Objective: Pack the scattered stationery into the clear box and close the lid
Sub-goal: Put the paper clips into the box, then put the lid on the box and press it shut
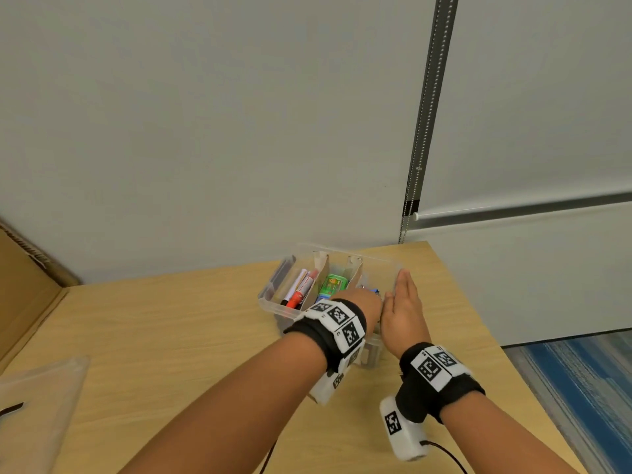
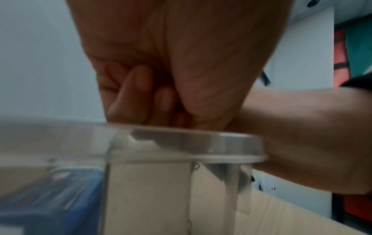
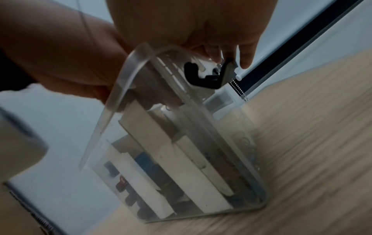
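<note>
The clear box (image 1: 273,297) stands on the wooden table near its far edge, with cardboard dividers. Markers (image 1: 302,289) lie in its left compartment and a green item (image 1: 333,283) in the middle one. My left hand (image 1: 359,299) reaches over the right compartment with its fingers (image 2: 141,95) curled just above the rim (image 2: 201,143). A black binder clip (image 3: 201,76) shows through the wall at rim height, at that hand's fingertips. My right hand (image 1: 403,297) lies flat against the box's right wall, fingers (image 3: 245,58) straight.
The clear lid (image 1: 44,398) lies on the table at the near left. A cardboard carton (image 1: 24,292) stands at the left edge. A wall runs behind the table, with a blind's bead chain (image 1: 410,200) at the corner. The table's right edge (image 1: 478,319) drops to a blue carpet.
</note>
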`<action>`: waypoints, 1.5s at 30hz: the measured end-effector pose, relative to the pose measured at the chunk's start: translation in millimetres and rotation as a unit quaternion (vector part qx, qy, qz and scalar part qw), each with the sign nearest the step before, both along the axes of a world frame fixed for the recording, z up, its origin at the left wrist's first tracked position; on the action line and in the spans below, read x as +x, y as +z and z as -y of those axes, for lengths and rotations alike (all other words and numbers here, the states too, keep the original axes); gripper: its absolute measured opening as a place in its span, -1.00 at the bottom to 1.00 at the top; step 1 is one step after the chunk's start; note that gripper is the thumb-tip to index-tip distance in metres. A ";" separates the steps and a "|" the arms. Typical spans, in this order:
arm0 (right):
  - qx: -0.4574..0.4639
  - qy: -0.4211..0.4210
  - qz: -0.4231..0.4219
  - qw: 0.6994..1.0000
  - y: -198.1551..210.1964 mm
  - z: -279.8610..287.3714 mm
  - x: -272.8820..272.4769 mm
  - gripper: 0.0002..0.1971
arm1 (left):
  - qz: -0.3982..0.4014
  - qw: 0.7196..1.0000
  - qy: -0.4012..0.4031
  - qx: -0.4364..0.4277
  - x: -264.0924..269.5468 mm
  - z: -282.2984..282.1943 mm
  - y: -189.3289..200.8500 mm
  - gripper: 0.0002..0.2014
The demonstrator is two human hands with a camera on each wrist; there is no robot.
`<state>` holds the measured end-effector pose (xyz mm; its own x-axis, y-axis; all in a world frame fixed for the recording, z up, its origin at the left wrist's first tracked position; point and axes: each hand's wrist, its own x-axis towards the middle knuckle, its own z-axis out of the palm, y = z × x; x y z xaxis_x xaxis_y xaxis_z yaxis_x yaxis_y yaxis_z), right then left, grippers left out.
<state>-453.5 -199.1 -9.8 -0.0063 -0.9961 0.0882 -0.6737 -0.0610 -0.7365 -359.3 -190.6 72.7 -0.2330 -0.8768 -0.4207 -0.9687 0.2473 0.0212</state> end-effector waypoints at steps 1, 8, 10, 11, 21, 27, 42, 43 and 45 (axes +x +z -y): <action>0.001 0.000 0.003 1.000 -0.1 -0.2 0.0 -0.43 | -0.001 1.000 -0.009 0.015 -2.5 4.9 -0.5 -0.72; -0.003 -0.005 0.020 1.000 0.0 -1.1 0.6 -0.43 | 0.038 0.998 -0.041 0.038 -4.9 19.1 -16.0 -0.66; -0.001 -0.002 0.026 1.000 0.4 -2.1 0.7 -0.43 | 0.020 0.999 -0.039 0.026 -2.6 15.7 -15.6 -0.67; 0.000 -0.001 0.028 1.000 0.6 -2.5 0.6 -0.43 | 0.009 0.999 -0.037 0.025 -1.2 12.6 -14.2 -0.69; 0.008 0.003 -0.055 0.998 10.2 -6.6 -0.8 -0.43 | -0.288 0.931 0.063 -0.218 82.4 -78.8 -19.9 -0.57; -0.036 -0.011 -0.186 0.982 34.0 -28.2 15.4 -0.37 | -0.268 0.919 0.154 -0.244 178.4 -129.2 -52.6 -0.55; -0.042 0.466 -0.171 0.867 -5.0 -157.0 300.8 -0.52 | -0.114 0.804 0.560 -0.166 459.3 -277.2 -102.3 -0.38; -0.020 0.486 -0.175 0.856 -11.3 -159.5 323.1 -0.51 | -0.118 0.796 0.572 -0.160 471.3 -281.6 -107.5 -0.36; 0.017 0.507 -0.195 0.839 -21.9 -163.3 362.5 -0.47 | -0.136 0.782 0.593 -0.138 487.0 -286.3 -114.7 -0.26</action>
